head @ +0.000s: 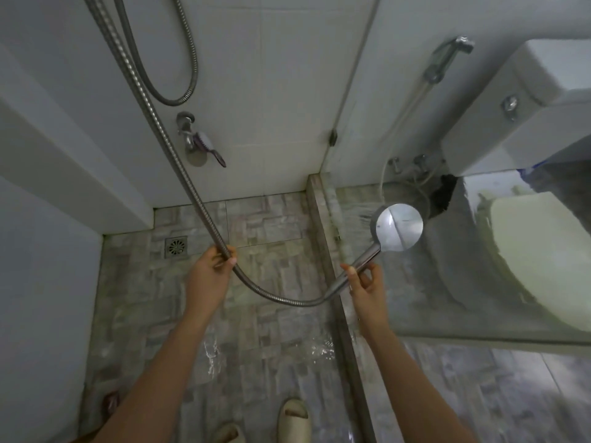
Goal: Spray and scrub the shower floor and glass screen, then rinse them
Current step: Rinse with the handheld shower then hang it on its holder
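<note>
No lettering, label, brand, number or sign can be read; none is made out on the round chrome shower head [399, 227], its ribbed metal hose [281, 298] or the white toilet cistern [479, 139].

Glass screen [415, 282] walls off the right, hose [192, 193] crosses mid-air, open floor [256, 314] beneath

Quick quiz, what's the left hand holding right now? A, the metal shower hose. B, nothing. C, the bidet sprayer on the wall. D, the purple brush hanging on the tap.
A: the left hand grips the metal shower hose, while the right hand holds the shower head by its handle.
</note>
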### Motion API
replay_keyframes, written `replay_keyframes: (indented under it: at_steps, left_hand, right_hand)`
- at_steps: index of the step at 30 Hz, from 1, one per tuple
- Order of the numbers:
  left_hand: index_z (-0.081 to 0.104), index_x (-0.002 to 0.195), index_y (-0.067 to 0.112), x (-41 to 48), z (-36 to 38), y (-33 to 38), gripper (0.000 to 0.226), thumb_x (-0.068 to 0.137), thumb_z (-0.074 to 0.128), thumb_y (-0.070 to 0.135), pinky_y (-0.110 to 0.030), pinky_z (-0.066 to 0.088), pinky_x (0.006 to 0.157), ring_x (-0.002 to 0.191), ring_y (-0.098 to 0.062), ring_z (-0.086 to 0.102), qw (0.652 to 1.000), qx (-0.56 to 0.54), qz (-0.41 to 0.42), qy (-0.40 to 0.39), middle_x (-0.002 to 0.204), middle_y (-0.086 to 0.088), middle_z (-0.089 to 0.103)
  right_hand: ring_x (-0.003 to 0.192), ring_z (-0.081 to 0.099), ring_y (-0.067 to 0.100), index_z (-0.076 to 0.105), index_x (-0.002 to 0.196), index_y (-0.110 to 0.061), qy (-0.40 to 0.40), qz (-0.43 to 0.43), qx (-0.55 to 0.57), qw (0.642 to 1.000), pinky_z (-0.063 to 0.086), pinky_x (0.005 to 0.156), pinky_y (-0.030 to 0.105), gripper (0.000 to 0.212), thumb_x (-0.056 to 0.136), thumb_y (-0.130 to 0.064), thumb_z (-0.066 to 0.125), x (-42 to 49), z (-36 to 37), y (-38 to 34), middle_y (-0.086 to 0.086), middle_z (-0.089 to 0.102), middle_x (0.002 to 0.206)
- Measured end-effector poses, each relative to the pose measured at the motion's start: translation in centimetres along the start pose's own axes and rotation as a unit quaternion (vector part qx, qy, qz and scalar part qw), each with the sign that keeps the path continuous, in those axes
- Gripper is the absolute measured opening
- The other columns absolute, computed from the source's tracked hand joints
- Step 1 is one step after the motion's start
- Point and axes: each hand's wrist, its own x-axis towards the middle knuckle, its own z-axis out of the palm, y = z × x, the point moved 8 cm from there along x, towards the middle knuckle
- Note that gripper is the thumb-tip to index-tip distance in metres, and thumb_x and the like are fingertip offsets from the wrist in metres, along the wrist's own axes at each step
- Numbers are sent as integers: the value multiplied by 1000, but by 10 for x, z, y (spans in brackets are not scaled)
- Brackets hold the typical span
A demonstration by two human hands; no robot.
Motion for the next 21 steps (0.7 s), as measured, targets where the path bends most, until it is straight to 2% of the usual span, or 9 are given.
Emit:
replay_keyframes:
  at_steps: [4, 6, 9, 11, 14, 17, 19, 21]
  left_hand:
    - [68, 104, 19, 20, 12, -1, 12, 93, 66, 14, -45, 56, 89, 100, -13, 68, 1000, -3, 15, 12, 103, 3, 72]
    - [68, 105, 19, 29, 16, 0, 13, 93, 66, 16, -40, 57, 86, 98, -12, 68, 999, 2, 26, 19, 102, 3, 72]
    - [69, 108, 20, 37, 19, 0, 15, 93, 66, 20, -21, 50, 72, 93, -6, 64, 999, 19, 32, 34, 99, 8, 70]
    - [69, 108, 19, 41, 21, -2, 15, 93, 66, 19, -16, 45, 68, 90, -3, 63, 998, 21, 36, 38, 98, 8, 70]
    - [69, 106, 17, 44, 20, -13, 14, 92, 67, 17, -26, 52, 78, 93, -9, 65, 998, 34, 33, 33, 100, 4, 72]
    - [66, 100, 17, 37, 21, -35, 9, 92, 66, 13, -37, 53, 91, 100, -20, 67, 998, 55, 13, 5, 105, -4, 73]
    - [64, 96, 19, 26, 19, -54, 10, 91, 67, 10, -37, 53, 90, 100, -24, 68, 997, 80, 3, -7, 104, -7, 73]
    - [62, 95, 19, 16, 15, -72, 13, 91, 67, 8, -38, 54, 90, 99, -26, 68, 996, 85, -7, -18, 100, -5, 71]
  right_hand:
    - [105, 63, 1, 51, 117, -19, -12, -19, 10, 1000, 52, 77, 13, 24, 94, -20, 59, 32, 16, 3, 3, 66, 119]
    - [106, 63, 3, 48, 123, -17, -21, -19, 16, 999, 53, 79, 17, 31, 94, -20, 59, 47, 24, 6, 4, 66, 119]
    - [112, 62, 22, 46, 129, -17, -20, -16, 16, 1000, 53, 93, 39, 40, 93, -22, 62, 66, 33, 14, 14, 63, 120]
    - [112, 61, 27, 46, 131, -22, -8, -11, 8, 1000, 51, 96, 47, 44, 91, -26, 64, 68, 34, 24, 15, 62, 120]
    - [112, 61, 33, 46, 130, -22, 15, 22, 33, 999, 51, 94, 52, 45, 89, -23, 65, 56, 34, 51, 18, 62, 120]
    - [116, 57, 40, 39, 134, -4, 51, 118, 104, 986, 58, 80, 41, 43, 94, -5, 57, 26, 34, 97, 26, 55, 126]
    - [115, 57, 38, 41, 129, -2, 89, 195, 151, 965, 59, 77, 41, 36, 95, -3, 54, -7, 34, 131, 25, 53, 128]
    - [102, 61, 31, 43, 128, 0, 125, 260, 200, 936, 60, 69, 37, 35, 95, -4, 55, -39, 32, 160, 24, 54, 123]
